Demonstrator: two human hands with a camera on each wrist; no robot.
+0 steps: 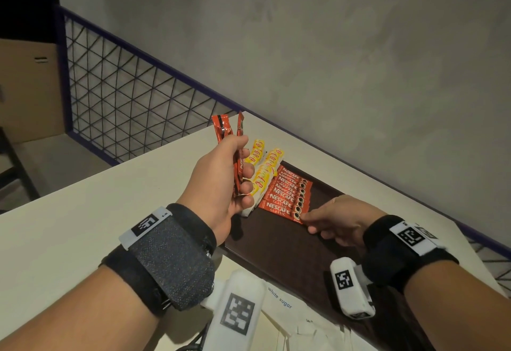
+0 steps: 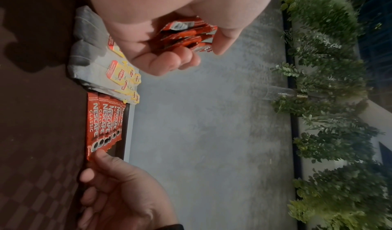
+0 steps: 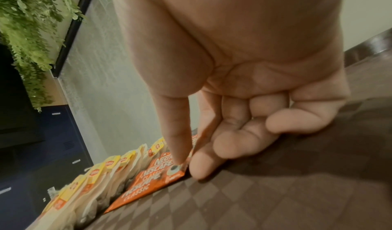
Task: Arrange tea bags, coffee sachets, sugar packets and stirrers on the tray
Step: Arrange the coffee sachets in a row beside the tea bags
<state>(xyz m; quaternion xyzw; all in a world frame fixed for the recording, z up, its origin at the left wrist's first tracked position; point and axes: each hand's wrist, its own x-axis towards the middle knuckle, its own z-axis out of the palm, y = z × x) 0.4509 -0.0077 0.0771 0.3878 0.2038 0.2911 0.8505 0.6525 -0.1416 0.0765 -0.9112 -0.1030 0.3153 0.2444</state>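
Note:
A dark brown tray (image 1: 276,253) lies on the white table (image 1: 110,198). At its far end sit yellow-tagged tea bags (image 1: 265,162) and, beside them, an overlapping row of red coffee sachets (image 1: 287,193). My left hand (image 1: 240,173) hovers above the tea bags and grips a bundle of red sachets (image 1: 221,126) upright. My right hand (image 1: 307,222) pinches the end of the nearest sachet in the row, which lies flat. In the right wrist view my thumb (image 3: 178,159) presses on that sachet (image 3: 148,181). The left wrist view shows the bundle (image 2: 191,32) and the row (image 2: 104,121).
White sugar packets (image 1: 287,312) lie on the table near the tray's front edge. A grey wall (image 1: 331,60) runs close behind the table. A blue mesh railing (image 1: 124,96) stands past the table's far left corner. The tray's near half (image 3: 275,191) is bare.

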